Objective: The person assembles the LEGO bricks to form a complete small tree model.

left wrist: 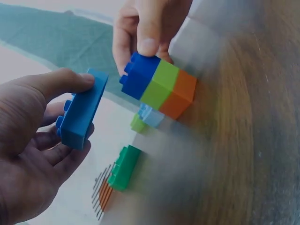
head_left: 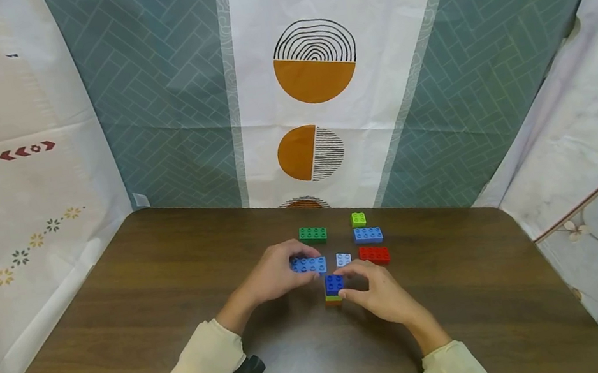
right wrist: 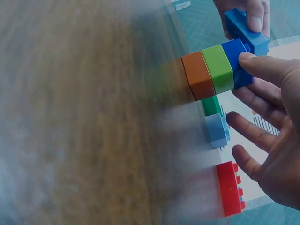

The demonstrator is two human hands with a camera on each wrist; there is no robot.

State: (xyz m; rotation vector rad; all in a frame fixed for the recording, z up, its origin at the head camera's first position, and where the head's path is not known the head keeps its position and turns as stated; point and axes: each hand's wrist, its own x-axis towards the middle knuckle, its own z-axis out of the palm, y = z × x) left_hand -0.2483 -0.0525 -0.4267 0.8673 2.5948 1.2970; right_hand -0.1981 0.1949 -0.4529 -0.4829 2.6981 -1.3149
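Blue building brick [left wrist: 84, 110], likely light, rigid, best side-held, as my left fingers [left wrist: 70, 83] pinch it. My right fingers [right wrist: 262, 104] grip the brick stack [right wrist: 218, 69] alongside.

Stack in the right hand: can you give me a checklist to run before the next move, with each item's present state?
1. Right hand pinching the stack: ok.
2. Left hand gripping the long blue brick: ok.
3. Stack's three layers joined: ok.
4. Stack's top studs uncovered: ok.
5. Long blue brick's studs facing up: ok.
6. Long blue brick seated on the stack: not ok, held apart.
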